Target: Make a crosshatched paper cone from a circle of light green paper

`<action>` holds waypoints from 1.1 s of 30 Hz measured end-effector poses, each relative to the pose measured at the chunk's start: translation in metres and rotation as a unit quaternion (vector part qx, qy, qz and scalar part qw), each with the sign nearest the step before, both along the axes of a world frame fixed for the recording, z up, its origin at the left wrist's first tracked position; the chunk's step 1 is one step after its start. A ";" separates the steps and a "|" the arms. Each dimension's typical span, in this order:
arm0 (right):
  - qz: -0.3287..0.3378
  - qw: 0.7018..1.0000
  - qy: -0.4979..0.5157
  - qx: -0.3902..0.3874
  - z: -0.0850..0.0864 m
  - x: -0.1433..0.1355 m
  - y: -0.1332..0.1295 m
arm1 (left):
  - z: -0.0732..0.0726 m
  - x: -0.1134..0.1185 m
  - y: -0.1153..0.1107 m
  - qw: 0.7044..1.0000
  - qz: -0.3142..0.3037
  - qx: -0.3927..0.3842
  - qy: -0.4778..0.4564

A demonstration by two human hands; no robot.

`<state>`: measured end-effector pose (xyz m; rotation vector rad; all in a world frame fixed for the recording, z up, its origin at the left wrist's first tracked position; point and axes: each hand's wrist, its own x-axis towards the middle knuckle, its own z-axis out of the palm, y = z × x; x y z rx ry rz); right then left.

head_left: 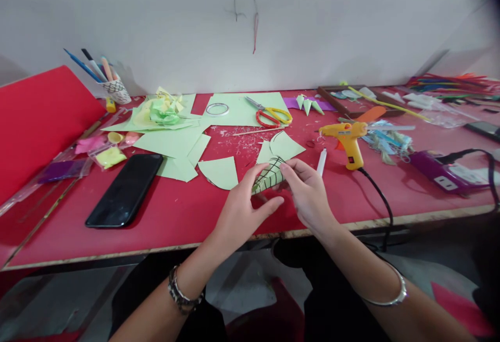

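Green paper cone (269,175), ruled with dark lines, sits pinched between both hands just above the red table (175,217), near its front edge and roughly in the middle of the view. Going by size, the table comes first: a long red surface running the full width, with a red sheet (39,118) propped at the far left. Pale green paper sheets (172,141) spread across the middle, one of them under a clear tape ring (217,109) and a pair of scissors (271,113) with red and yellow handles. A black phone (125,189) lies face up to the left of the hands, well apart from them. A yellow glue gun (347,136) stands to the right, its black cord trailing off the table edge, with a white glue stick (321,161) just beside it. A crumpled wad of green and yellow paper (162,110) rests behind the sheets, and a patterned cup of pens (115,89) stands by the wall.

The left hand (240,209) grasps the cone's narrow lower end, thumb stretched out beneath it. The right hand (308,193) grips the wider end, fingertips curled over the lined paper. A cut fan-shaped green piece (219,173) lies flat just left of the cone, and two more (283,147) lie just behind it.
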<state>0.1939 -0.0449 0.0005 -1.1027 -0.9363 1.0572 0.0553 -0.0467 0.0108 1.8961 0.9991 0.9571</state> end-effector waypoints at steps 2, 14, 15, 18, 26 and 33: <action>0.010 0.999 0.049 -0.011 -0.001 0.000 0.000 | 0.001 -0.001 0.001 1.000 0.013 -0.015 -0.010; 0.191 0.964 0.152 -0.108 0.002 0.010 0.001 | 0.007 -0.011 0.006 0.999 0.005 -0.024 -0.035; 0.200 0.962 0.148 -0.109 0.002 0.010 0.001 | 0.007 -0.012 0.006 0.999 0.002 -0.022 -0.035; 0.214 0.960 0.142 -0.108 0.000 0.011 0.001 | 0.006 -0.016 0.009 0.999 -0.003 -0.023 -0.034; 0.232 0.953 0.167 -0.102 -0.001 0.008 0.000 | 0.007 -0.019 0.011 0.995 -0.034 -0.060 -0.074; 0.231 0.947 0.201 -0.098 0.003 0.008 -0.003 | 0.009 -0.025 0.013 0.992 -0.098 -0.014 -0.084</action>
